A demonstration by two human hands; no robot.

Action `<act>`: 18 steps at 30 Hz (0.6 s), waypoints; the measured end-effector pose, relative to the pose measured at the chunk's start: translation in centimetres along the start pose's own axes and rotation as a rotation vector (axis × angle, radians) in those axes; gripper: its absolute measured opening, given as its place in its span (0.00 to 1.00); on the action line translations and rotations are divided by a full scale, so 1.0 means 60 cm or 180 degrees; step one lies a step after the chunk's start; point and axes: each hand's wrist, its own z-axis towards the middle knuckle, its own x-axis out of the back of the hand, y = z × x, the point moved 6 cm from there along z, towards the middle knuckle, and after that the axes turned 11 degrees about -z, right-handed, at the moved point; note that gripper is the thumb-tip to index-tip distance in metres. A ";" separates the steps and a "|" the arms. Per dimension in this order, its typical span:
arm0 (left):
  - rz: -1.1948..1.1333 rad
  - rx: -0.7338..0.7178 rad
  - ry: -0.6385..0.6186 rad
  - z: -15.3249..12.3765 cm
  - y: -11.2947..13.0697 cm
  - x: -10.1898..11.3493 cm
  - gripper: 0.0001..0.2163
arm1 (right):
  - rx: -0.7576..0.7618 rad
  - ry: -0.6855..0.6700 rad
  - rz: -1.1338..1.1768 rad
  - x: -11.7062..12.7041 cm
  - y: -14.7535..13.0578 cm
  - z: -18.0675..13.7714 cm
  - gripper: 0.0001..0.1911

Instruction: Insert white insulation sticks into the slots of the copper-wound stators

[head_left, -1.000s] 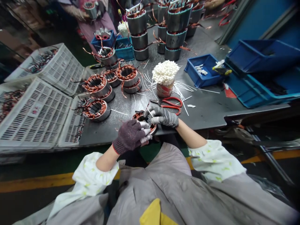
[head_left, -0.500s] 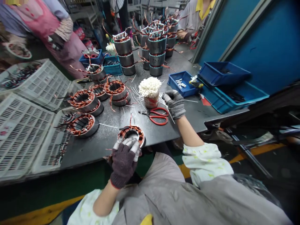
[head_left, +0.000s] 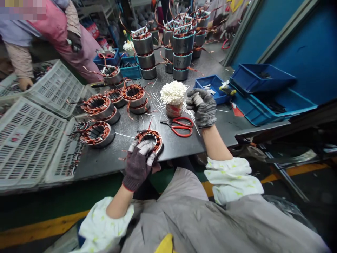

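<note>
At the table's near edge lies a motor stator (head_left: 158, 140) with copper windings, its open bore facing up. My left hand (head_left: 137, 163), in a dark glove with pale-wrapped fingertips, grips its near rim. My right hand (head_left: 204, 109), in a grey glove, hovers just right of a cup (head_left: 174, 111) packed with thin white sticks (head_left: 173, 92). Its fingers are curled in; whatever they hold, if anything, is hidden. Red-handled scissors (head_left: 182, 127) lie between my hands, in front of the cup. Loose white sticks are scattered around the cup.
Several stators (head_left: 96, 107) sit to the left, beside pale plastic baskets (head_left: 28, 140). Taller stator stacks (head_left: 183, 52) stand at the back. Blue bins (head_left: 263, 79) are on the right. A co-worker's gloved hand (head_left: 75, 40) is at upper left; another person stands behind the stacks.
The view has shifted slightly. My right hand's fingers have curled in more beside the cup. My left hand stays on the stator, its fingers slightly shifted. The co-worker at upper left has moved.
</note>
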 end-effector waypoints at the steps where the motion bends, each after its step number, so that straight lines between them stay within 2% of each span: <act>1: 0.0022 0.0015 -0.0005 0.002 -0.001 -0.002 0.15 | 0.0060 0.0002 0.0014 0.003 -0.017 -0.014 0.16; 3: 0.0077 0.0092 -0.0090 0.003 -0.004 -0.006 0.12 | 0.0223 -0.0136 -0.0076 0.004 -0.053 -0.063 0.14; 4: 0.0102 0.0163 -0.0169 0.002 -0.006 -0.008 0.11 | 0.0300 -0.0357 -0.0146 0.001 -0.069 -0.095 0.13; 5: 0.0115 0.0250 -0.0274 0.001 -0.010 -0.010 0.11 | 0.0429 -0.0619 -0.0238 -0.003 -0.083 -0.131 0.14; 6: 0.0111 0.0340 -0.0386 -0.001 -0.013 -0.012 0.11 | 0.0567 -0.1142 -0.0387 -0.013 -0.092 -0.172 0.14; 8: 0.0064 0.0496 -0.0578 -0.005 -0.020 -0.014 0.12 | 0.0773 -0.1972 -0.0557 -0.021 -0.096 -0.253 0.14; 9: 0.0034 0.0547 -0.0645 -0.006 -0.022 -0.014 0.12 | 0.0805 -0.2244 -0.0588 -0.020 -0.092 -0.287 0.13; 11: 0.0009 0.0584 -0.0699 -0.007 -0.023 -0.013 0.12 | 0.0735 -0.2429 -0.0588 -0.013 -0.080 -0.333 0.12; 14: 0.0044 0.0519 -0.0653 -0.003 -0.021 -0.012 0.11 | 0.0642 -0.2540 -0.0586 -0.017 -0.068 -0.355 0.11; 18: 0.0089 0.0414 -0.0432 0.000 -0.015 -0.010 0.09 | 0.0809 -0.2625 -0.0476 -0.057 -0.066 -0.332 0.12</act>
